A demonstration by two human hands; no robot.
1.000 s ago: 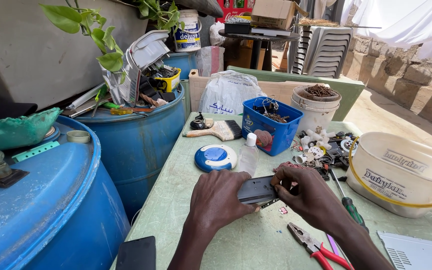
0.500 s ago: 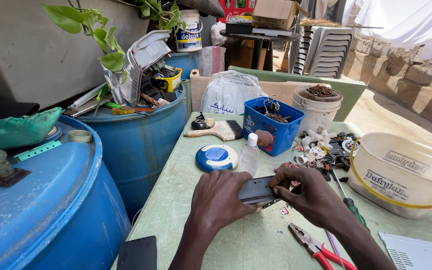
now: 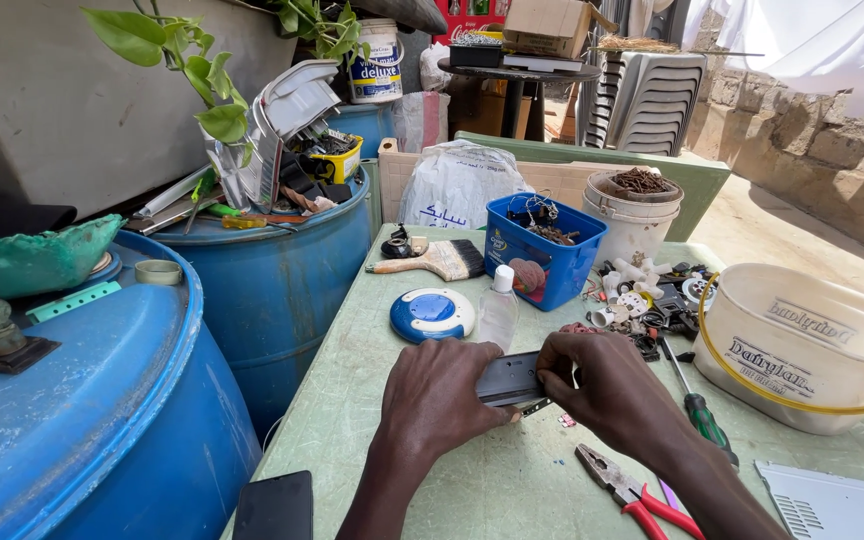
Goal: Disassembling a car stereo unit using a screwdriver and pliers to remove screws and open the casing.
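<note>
While both hands are remaining in place as before, the left hand and right hand are gripping a small dark device at lower centre, above the green table.

On the bench the flat device lies between both hands, with the round disc and small bottle behind it, the pliers before it, and the bucket to its right.
</note>
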